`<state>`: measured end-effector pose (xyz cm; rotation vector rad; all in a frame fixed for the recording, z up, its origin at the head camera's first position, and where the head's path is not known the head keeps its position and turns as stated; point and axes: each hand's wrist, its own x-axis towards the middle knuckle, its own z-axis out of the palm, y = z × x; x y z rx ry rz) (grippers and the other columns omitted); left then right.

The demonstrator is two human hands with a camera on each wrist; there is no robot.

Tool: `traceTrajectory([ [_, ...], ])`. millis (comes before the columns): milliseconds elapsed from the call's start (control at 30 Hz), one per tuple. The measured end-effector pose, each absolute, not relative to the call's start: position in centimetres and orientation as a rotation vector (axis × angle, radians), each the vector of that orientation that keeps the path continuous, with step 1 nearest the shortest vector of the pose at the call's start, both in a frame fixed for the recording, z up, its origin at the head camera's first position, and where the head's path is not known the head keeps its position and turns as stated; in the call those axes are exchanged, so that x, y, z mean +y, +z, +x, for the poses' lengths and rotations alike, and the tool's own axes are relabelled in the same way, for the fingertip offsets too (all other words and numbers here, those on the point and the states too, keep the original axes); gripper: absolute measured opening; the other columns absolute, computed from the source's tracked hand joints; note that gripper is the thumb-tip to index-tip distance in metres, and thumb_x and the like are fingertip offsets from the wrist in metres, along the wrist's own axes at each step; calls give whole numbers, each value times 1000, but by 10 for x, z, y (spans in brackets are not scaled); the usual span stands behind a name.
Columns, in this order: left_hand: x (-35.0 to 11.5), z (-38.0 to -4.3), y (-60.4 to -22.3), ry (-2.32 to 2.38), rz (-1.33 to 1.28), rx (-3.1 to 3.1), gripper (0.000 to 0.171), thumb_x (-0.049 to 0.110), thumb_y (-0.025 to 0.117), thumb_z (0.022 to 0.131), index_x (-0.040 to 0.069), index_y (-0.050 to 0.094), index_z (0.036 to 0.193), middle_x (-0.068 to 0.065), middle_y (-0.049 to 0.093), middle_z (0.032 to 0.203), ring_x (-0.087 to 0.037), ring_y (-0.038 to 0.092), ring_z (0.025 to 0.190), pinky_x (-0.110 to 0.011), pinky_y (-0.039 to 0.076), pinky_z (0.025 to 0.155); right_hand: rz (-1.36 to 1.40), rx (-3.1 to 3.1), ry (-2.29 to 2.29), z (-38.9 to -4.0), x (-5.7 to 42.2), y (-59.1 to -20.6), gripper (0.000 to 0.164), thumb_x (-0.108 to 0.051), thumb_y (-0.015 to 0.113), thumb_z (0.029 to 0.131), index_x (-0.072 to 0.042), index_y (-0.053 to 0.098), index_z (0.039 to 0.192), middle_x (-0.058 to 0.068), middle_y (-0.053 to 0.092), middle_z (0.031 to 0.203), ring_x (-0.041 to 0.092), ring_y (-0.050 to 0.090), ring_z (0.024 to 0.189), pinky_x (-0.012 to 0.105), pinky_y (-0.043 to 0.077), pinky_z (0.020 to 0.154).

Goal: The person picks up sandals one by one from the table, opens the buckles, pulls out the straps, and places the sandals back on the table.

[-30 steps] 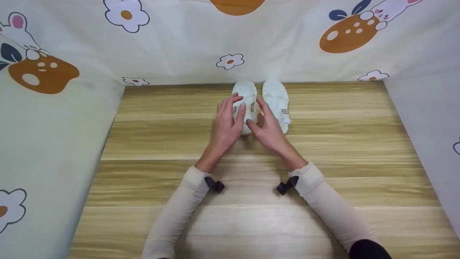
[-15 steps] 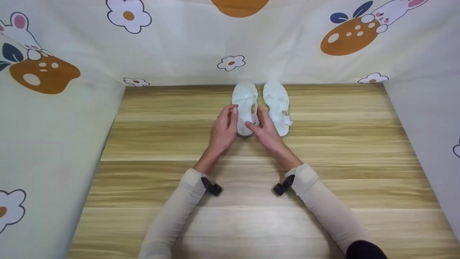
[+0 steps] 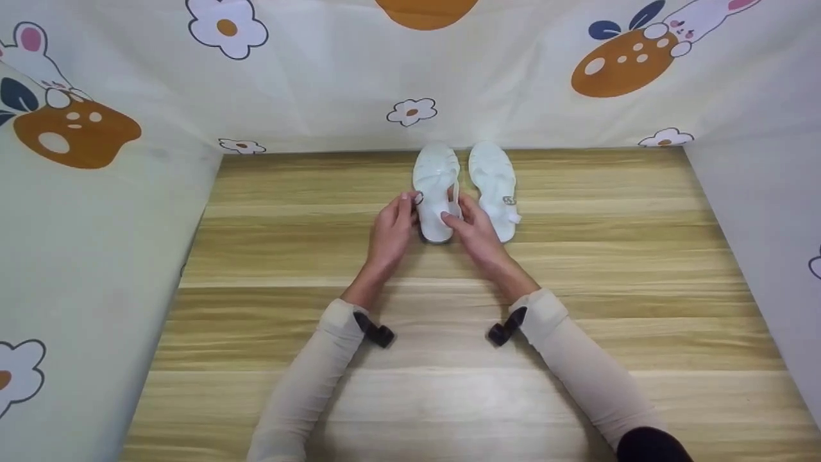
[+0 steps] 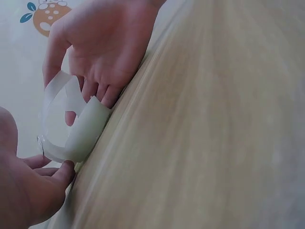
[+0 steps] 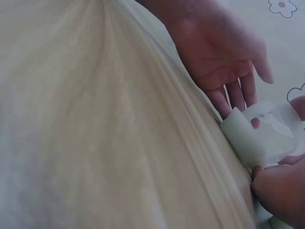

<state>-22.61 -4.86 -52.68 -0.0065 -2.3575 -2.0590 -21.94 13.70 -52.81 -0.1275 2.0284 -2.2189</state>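
A pair of white sandals stands side by side, toes to the wall. Both hands are at the left sandal [image 3: 437, 173]. My left hand [image 3: 390, 234] holds its left edge, fingertips at the strap and its small metal buckle [image 3: 419, 197]. My right hand [image 3: 478, 236] grips the opposite side strap, thumb over the insole. In the left wrist view the heel [image 4: 88, 131] faces the camera, my left hand [image 4: 35, 191] below it with thumb against it. The right sandal [image 3: 492, 173], with a buckle and loose strap end, lies beside my right hand, untouched.
Wood-patterned floor [image 3: 436, 398] spreads in front of the sandals. A pale back wall [image 3: 321, 96] with flower and orange-fruit prints rises right behind the toes. Side walls stand at left [image 3: 96, 256] and right [image 3: 757, 192].
Both hands have come down onto the left sandal from hovering over it. My left hand has shifted left to the buckle side; my right thumb has settled on the insole.
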Motion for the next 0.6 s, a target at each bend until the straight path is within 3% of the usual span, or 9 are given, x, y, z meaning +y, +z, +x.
traceTrajectory([
  [300,-48,-220,-525,-2015,-15,-2380,45,37,42,118,9,72,138,-10,71,146,-21,71,131,-35,59,109,-170,2051,-2234,-213,139,-526,61,-2,63,101,10,43,157,24,41,171,33,33,164,47,27,136],
  [600,-50,-206,-522,-1881,-56,-2436,37,37,50,116,17,79,128,-3,79,132,-15,78,113,-34,63,99,-244,2026,-2237,-197,149,-526,57,0,61,103,9,44,156,24,41,170,31,31,165,47,29,132],
])
